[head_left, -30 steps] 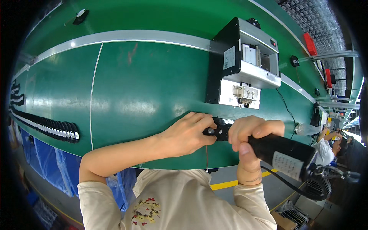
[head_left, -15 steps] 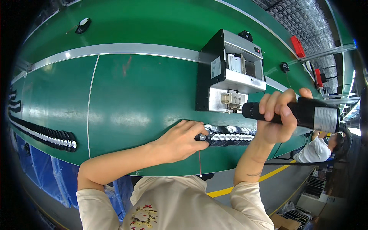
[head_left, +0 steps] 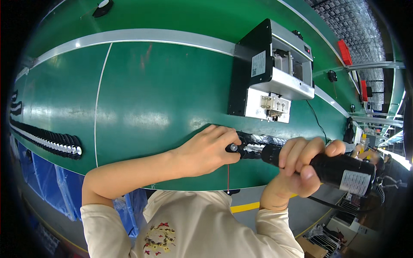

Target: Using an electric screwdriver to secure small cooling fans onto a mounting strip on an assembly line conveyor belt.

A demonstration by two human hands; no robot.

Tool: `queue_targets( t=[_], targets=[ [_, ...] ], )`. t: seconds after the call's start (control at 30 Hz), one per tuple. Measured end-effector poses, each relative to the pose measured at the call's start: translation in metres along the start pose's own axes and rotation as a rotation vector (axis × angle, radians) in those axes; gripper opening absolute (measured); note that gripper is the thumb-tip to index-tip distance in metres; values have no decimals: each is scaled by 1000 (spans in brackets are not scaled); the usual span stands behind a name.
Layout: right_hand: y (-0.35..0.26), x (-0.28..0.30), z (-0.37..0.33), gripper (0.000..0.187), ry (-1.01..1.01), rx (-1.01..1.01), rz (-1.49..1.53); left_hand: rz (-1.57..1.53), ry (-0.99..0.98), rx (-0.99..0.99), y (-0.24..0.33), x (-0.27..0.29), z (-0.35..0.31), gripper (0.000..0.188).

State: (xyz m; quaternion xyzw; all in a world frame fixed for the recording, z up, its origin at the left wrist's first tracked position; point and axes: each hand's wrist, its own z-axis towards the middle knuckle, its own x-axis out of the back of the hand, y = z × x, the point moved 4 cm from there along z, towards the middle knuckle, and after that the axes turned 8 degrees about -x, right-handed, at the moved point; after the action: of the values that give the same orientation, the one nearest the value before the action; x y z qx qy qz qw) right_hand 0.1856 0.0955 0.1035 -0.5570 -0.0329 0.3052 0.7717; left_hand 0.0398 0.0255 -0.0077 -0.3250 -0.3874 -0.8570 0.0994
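My left hand (head_left: 211, 148) is closed at the left end of a row of black and white parts (head_left: 254, 147) lying on the green bench. Its fingers grip a small black part with a round silver end (head_left: 232, 148). In my closed right hand (head_left: 303, 165) is a black, corded electric screwdriver (head_left: 355, 174), held nearly level. The screwdriver's front end points left and hangs over the row, close to my left fingers. Its bit cannot be made out. A thin red wire (head_left: 228, 176) runs from beside my left hand to the bench's near edge.
A black and silver machine (head_left: 275, 73) stands beyond my hands on the bench (head_left: 137, 94). Another row of black and white parts (head_left: 47, 139) lies far left. Blue plastic-covered stacks (head_left: 43, 182) stand below the left edge. A co-worker (head_left: 372, 157) is at the right.
My right hand has brought the screwdriver down from beside the machine to the row of parts. My left hand keeps its grip. The whole view has shifted a little.
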Motion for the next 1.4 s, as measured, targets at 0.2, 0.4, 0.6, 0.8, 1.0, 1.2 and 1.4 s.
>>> queue_targets(
  t=[0.2, 0.4, 0.6, 0.8, 1.0, 1.2, 1.4],
  targets=[
    [12, -6, -13, 45, 11, -58, -63, -4, 14, 4, 1, 1, 1, 22],
    [14, -8, -19, 42, -165, 7, -131, 16, 23, -1, 0, 0, 0, 20],
    [16, -14, -20, 44, -272, 19, -144, 21, 20, 7, 3, 0, 0, 25],
    [21, -12, -24, 46, -230, -33, -183, -63, 3, 77, 6, 7, 3, 31],
    [-12, 0, -13, 51, -120, 144, 24, -102, 81, 69, 3, 4, 2, 29],
    [32, 11, 5, 53, -40, 181, -61, -20, -62, 139, 16, 42, 5, 30],
    [61, 19, 4, 48, -86, 124, -95, 130, -80, 301, 3, 86, -6, 33]
  ],
)
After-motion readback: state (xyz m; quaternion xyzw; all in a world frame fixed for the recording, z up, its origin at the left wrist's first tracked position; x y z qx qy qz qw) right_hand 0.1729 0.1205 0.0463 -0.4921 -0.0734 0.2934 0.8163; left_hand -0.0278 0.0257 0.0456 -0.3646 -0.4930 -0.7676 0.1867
